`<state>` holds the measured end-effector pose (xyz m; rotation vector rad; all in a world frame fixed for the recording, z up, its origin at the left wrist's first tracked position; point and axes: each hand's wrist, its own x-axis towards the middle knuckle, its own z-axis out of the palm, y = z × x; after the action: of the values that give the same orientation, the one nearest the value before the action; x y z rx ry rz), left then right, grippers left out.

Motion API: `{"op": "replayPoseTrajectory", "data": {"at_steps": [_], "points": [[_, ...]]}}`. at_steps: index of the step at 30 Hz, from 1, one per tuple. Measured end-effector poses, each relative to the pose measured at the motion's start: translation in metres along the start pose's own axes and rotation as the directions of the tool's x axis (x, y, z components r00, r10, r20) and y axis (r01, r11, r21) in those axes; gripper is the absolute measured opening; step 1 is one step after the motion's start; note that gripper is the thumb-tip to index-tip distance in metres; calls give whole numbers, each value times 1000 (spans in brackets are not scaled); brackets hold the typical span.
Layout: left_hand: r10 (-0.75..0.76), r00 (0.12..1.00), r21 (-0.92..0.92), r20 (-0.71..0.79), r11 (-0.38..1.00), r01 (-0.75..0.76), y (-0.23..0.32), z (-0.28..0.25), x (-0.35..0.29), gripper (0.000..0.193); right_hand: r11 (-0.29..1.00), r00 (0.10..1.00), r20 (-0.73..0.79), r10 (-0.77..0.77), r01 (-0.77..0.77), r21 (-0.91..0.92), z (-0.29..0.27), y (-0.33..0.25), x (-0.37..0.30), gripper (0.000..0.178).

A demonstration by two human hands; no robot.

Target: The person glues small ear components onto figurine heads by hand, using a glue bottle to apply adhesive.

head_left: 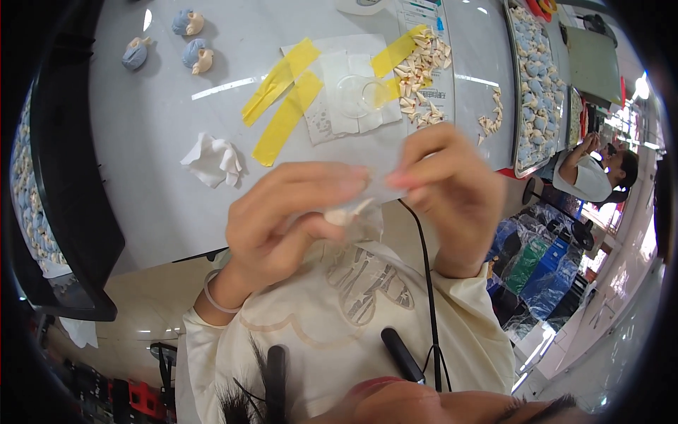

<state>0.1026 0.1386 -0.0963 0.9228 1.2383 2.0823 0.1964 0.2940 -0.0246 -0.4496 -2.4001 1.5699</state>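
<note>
Left hand [272,222] by glossy white table [166,99], person [587,180] far right.

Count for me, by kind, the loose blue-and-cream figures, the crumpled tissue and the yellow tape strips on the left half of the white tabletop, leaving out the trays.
Blue-and-cream figures: 3
Crumpled white tissue: 1
Yellow tape strips: 2
Total: 6
</note>
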Motion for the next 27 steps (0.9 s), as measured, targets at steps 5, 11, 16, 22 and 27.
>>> {"op": "replayPoseTrajectory", "data": {"at_steps": [5, 11, 16, 22, 27], "points": [[-129, 986, -271, -106, 958, 96, -1, 1, 2, 33, 932, 919, -381, -104, -44, -360, -54, 42, 18, 13], [-212, 953, -105, -215, 975, 194, -1, 5, 5, 44, 862, 987, -141, -74, -8, -506, -57, 58, 44, 13], [-264, 938, -135, -226, 962, 238, 2, 5, 5, 44, 848, 996, -53, -66, 28, -528, -48, 60, 54, 11], [-251, 961, -368, -116, 910, 193, 1, 0, 5, 34, 824, 940, -102, -324, 228, -519, -57, 64, 56, 9], [-248, 965, -375, -84, 905, 200, 0, -3, 9, 36, 931, 961, -222, -168, 80, -355, -51, 57, 41, 7]]}}
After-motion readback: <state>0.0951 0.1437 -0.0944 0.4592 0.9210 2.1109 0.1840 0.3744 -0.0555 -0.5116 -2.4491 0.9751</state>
